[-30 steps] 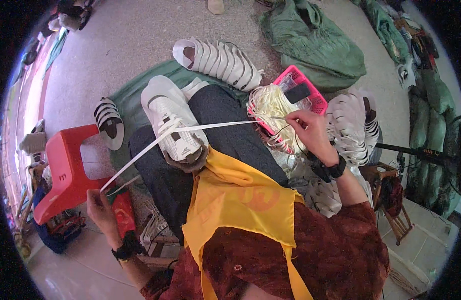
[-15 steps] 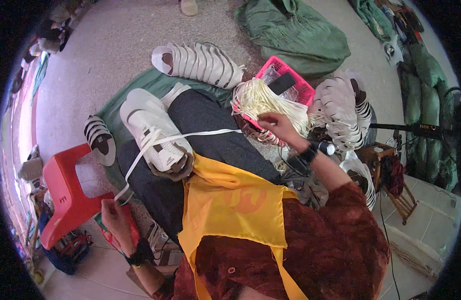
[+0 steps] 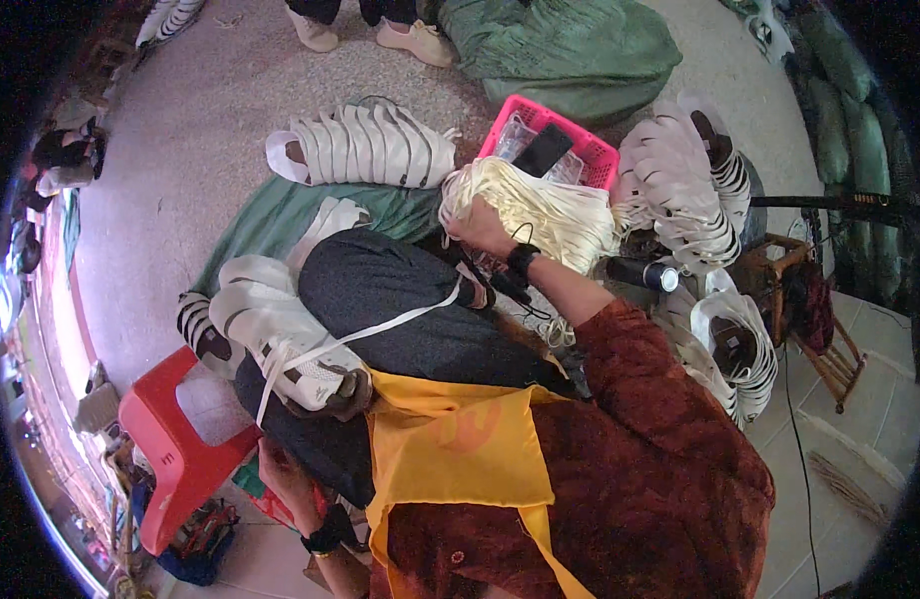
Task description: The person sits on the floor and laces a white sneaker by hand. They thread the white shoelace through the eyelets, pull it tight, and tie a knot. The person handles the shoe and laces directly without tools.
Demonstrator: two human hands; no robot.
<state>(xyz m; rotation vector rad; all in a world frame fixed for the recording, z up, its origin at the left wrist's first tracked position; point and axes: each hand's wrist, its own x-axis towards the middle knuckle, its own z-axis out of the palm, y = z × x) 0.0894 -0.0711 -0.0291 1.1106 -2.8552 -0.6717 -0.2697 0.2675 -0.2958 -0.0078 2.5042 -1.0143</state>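
A white shoe upper (image 3: 315, 379) with a mesh end lies across my left thigh, at the near end of a stack of overlapping white uppers (image 3: 248, 290). One flat white lace (image 3: 405, 317) passes over it and across my dark trouser leg. At the lace's lower left stretch, beside the red stool, my left hand (image 3: 288, 484) is closed on it; the fingertips are partly hidden. My right hand (image 3: 485, 232) reaches to the left edge of a thick bundle of cream laces (image 3: 555, 220), its fingers curled into them.
The bundle leans on a pink basket (image 3: 602, 165) with a black phone (image 3: 543, 150) on top. More upper stacks (image 3: 365, 150) lie ahead and at right (image 3: 669, 190). A red stool (image 3: 165, 429), a green sack (image 3: 560, 55), a black flask (image 3: 634, 274) and a wooden stool (image 3: 779, 260) stand around. Another person's shoes (image 3: 415, 42) show ahead.
My right hand has moved left, onto the cream laces' edge. The left hand has gone lower, beside my thigh. The lace hangs slacker over my leg, and another person's feet show more fully.
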